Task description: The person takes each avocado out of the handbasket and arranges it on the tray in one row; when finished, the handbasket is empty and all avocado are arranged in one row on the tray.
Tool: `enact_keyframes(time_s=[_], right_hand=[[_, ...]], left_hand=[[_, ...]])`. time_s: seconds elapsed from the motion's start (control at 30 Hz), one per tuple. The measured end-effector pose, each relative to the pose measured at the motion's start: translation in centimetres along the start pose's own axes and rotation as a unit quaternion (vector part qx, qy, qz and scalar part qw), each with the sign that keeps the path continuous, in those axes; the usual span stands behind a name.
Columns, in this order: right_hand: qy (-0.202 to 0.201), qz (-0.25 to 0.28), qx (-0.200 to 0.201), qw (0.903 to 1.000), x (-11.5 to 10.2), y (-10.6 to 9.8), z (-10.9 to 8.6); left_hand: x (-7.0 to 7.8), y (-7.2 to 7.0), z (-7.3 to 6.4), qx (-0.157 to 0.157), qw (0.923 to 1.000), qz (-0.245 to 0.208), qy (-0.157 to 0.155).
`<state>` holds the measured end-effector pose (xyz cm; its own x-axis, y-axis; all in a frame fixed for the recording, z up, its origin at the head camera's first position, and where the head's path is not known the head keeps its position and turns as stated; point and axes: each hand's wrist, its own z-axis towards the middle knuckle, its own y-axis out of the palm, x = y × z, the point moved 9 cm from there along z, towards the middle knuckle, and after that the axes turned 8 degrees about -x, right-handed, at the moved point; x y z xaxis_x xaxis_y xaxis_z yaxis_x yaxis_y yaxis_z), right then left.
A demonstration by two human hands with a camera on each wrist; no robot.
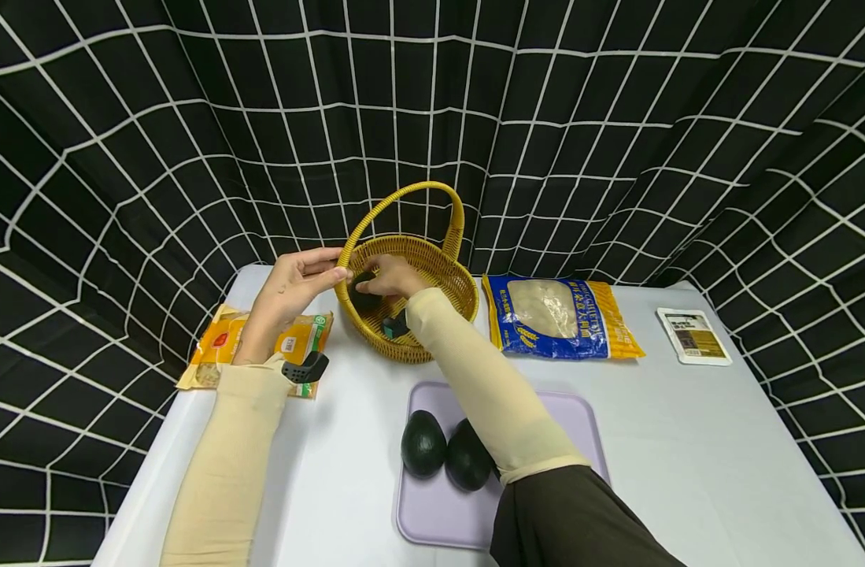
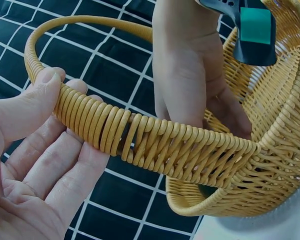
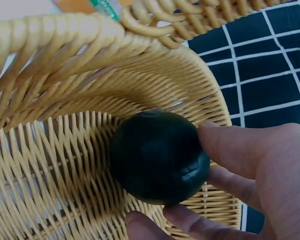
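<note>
A yellow wicker basket with a tall arched handle stands at the back of the table. My left hand holds the handle's left side low down, with the thumb on one side and fingers on the other, as the left wrist view shows. Inside the basket my right hand grips a dark green avocado near the left wall, thumb and fingers around it. In front, a lilac tray bears two avocados, a left one and a right one; my right forearm passes over the tray and covers part of it.
An orange food packet lies on the left, partly beneath my left wrist. Right of the basket lies a blue and yellow packet. A small white packet is farther right. Black gridded cloth hangs behind the white table.
</note>
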<state>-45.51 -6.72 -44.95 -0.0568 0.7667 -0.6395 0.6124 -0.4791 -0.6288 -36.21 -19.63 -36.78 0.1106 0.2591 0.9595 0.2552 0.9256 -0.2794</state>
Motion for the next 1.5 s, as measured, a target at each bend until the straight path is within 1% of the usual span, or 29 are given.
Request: enact_keyframes(time_s=[0.1, 0.3, 0.43, 0.5, 0.6, 0.8, 0.9, 1.03, 1.13, 1.23, 1.37, 1.5], right_hand=[[-0.003, -0.015, -0.001, 0.9999, -0.2, 0.1, 0.1], [-0.009, -0.039, 0.000, 0.9992, -0.3, 0.1, 0.2], [-0.018, -0.065, 0.006, 0.9977, -0.3, 0.0, 0.5], [-0.019, -0.069, 0.008, 0.9974, -0.3, -0.1, 0.6], [-0.018, -0.066, 0.003, 0.9977, -0.2, 0.0, 0.7], [-0.017, -0.056, -0.019, 0.9981, -0.1, 0.5, 0.9], [-0.017, -0.054, -0.027, 0.9980, 0.0, 0.8, 0.9], [-0.024, -0.067, -0.018, 0.9973, 0.0, 0.9, 0.8], [-0.031, -0.064, -0.014, 0.9974, 0.1, 1.0, 0.9], [-0.035, -0.052, -0.018, 0.9979, 0.2, 1.1, 1.0], [-0.031, -0.025, -0.023, 0.9989, 0.6, 1.3, 1.1], [-0.029, -0.024, -0.022, 0.9991, 0.9, 1.2, 1.0]], left_hand=[[0.0, 0.1, 0.0, -0.003, 1.0000, -0.003, 0.004], [0.1, 0.2, 0.0, -0.007, 0.9999, -0.012, -0.003], [0.0, 0.0, 0.0, -0.004, 0.9999, -0.006, -0.008], [0.0, 0.0, 0.0, -0.002, 0.9999, 0.000, -0.011], [-0.1, -0.1, 0.0, -0.002, 0.9999, 0.001, -0.011], [0.0, 0.0, 0.1, -0.007, 0.9999, -0.009, 0.009], [0.1, 0.0, 0.1, -0.007, 0.9998, -0.014, 0.012], [0.1, 0.0, 0.1, -0.005, 0.9997, -0.020, 0.010], [0.1, 0.0, 0.1, -0.004, 0.9998, -0.019, 0.009], [0.1, 0.0, 0.0, -0.004, 0.9998, -0.021, 0.006], [0.0, 0.1, -0.1, -0.005, 0.9998, -0.020, 0.001], [-0.1, 0.1, -0.1, -0.006, 0.9999, -0.012, -0.006]])
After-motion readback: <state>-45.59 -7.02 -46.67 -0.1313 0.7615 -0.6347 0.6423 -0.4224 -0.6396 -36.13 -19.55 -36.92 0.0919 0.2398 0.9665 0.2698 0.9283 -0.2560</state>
